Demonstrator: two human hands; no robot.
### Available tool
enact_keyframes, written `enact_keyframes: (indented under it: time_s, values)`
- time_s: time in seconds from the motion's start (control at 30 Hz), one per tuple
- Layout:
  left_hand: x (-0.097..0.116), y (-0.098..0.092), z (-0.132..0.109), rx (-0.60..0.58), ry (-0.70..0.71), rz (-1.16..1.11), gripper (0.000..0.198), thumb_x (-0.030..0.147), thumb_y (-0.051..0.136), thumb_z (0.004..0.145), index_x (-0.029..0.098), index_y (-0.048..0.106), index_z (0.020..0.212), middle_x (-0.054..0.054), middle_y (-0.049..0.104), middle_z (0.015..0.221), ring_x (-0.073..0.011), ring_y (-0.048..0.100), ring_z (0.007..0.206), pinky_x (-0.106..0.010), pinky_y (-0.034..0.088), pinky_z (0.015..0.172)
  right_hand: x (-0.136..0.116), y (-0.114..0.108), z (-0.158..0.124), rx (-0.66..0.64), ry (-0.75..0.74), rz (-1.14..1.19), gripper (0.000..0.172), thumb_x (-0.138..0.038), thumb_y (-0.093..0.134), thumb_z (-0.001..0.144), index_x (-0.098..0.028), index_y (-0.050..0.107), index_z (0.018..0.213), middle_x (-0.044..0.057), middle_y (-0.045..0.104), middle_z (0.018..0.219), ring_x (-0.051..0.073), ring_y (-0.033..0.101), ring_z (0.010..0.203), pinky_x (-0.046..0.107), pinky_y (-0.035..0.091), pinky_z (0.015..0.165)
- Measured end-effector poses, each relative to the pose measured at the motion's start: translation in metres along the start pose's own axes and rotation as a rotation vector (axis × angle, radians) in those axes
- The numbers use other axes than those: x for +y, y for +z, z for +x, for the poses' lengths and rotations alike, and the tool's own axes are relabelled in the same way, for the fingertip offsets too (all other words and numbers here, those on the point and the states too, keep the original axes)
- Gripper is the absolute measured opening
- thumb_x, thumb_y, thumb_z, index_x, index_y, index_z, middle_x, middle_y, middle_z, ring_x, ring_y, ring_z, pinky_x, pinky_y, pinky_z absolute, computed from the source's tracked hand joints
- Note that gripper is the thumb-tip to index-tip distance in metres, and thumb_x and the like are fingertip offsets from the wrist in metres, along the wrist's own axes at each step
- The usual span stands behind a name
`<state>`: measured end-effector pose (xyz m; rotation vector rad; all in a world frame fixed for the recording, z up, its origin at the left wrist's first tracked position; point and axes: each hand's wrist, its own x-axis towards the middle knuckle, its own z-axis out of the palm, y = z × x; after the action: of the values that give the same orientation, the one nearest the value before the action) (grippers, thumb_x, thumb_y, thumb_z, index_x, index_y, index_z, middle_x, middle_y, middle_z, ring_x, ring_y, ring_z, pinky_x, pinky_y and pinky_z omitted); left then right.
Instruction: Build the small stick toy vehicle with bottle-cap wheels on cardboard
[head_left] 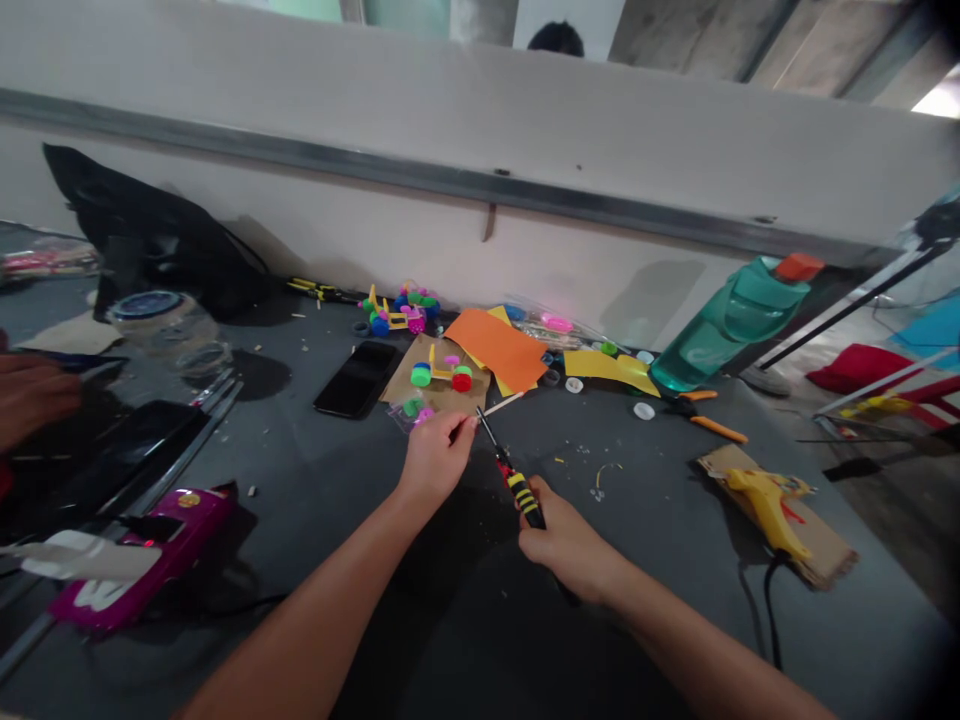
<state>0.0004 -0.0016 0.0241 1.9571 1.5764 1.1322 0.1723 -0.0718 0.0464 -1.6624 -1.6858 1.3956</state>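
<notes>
My left hand (pixel 437 457) is closed in a pinch near the middle of the table, on what looks like a thin pale stick (pixel 504 403) pointing right. In my right hand (pixel 566 540) is a soldering iron (pixel 523 492) with a yellow-and-black striped grip. Its metal tip meets the stick close to my left fingertips; whether they touch I cannot tell. Just beyond my hands, a small wheeled toy (pixel 442 371) with green and red wheels sits on brown cardboard (pixel 403 376). Small green and pink pieces (pixel 415 409) lie beside my left hand.
A phone (pixel 358 379), orange paper (pixel 498 348) and a leaning green bottle (pixel 724 325) are at the back. A yellow glue gun (pixel 772 505) rests on cardboard at right, near orange-handled pliers (pixel 716 428). A purple power strip (pixel 161 560) and another person's hand (pixel 34 400) are at left.
</notes>
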Motion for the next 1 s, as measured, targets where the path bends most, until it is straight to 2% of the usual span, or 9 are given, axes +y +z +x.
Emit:
enact_keyframes:
  time_s: [0.13,0.3,0.4,0.53,0.8,1.0]
  values:
    - [0.001,-0.004,-0.001,0.042,0.056,0.078,0.027,0.029,0.045,0.085,0.018,0.058,0.064,0.0,0.055,0.06,-0.013,0.05,0.06,-0.024,0.034,0.058,0.001,0.005,-0.001,0.041,0.0,-0.12,0.025,-0.012,0.05,0.059,-0.02,0.037,0.078,-0.001,0.049,0.066,0.013,0.043,0.059,0.026,0.027,0.055]
    - [0.0,-0.006,-0.001,0.031,0.102,0.083,0.027,0.029,0.044,0.086,0.017,0.059,0.067,-0.002,0.057,0.063,-0.0135,0.052,0.062,-0.024,0.036,0.059,0.002,0.003,-0.002,0.081,-0.001,-0.156,0.025,-0.013,0.05,0.059,-0.02,0.037,0.079,-0.001,0.048,0.065,0.013,0.042,0.058,0.026,0.027,0.054]
    - [-0.001,-0.004,0.0,-0.007,0.086,0.024,0.028,0.031,0.043,0.086,0.018,0.06,0.069,-0.001,0.059,0.063,-0.0133,0.054,0.062,-0.024,0.037,0.06,0.004,-0.002,-0.002,-0.026,-0.024,0.02,0.024,-0.013,0.047,0.058,-0.02,0.038,0.079,-0.003,0.046,0.066,0.011,0.042,0.056,0.024,0.029,0.052]
    - [-0.004,-0.003,0.002,-0.043,0.046,-0.008,0.027,0.032,0.044,0.086,0.018,0.06,0.069,0.001,0.059,0.057,-0.0131,0.054,0.058,-0.024,0.037,0.058,0.008,-0.008,-0.001,-0.198,0.046,0.315,0.032,-0.015,0.045,0.055,-0.02,0.039,0.086,-0.006,0.041,0.064,0.006,0.037,0.044,0.021,0.029,0.044]
    - [-0.007,-0.006,0.002,-0.062,0.202,0.065,0.023,0.026,0.044,0.086,0.019,0.062,0.075,-0.002,0.06,0.066,-0.0138,0.053,0.065,-0.025,0.037,0.063,0.014,-0.009,0.003,-0.233,0.127,0.522,0.038,-0.019,0.049,0.056,-0.019,0.043,0.094,-0.006,0.045,0.061,0.007,0.04,0.045,0.021,0.034,0.046]
    - [-0.003,-0.005,-0.001,-0.101,0.24,0.11,0.026,0.028,0.041,0.087,0.019,0.063,0.078,-0.003,0.061,0.071,-0.0145,0.053,0.068,-0.026,0.038,0.063,0.011,-0.011,0.002,-0.248,0.166,0.61,0.04,-0.027,0.056,0.058,-0.017,0.046,0.095,-0.005,0.047,0.062,0.008,0.043,0.048,0.022,0.036,0.049]
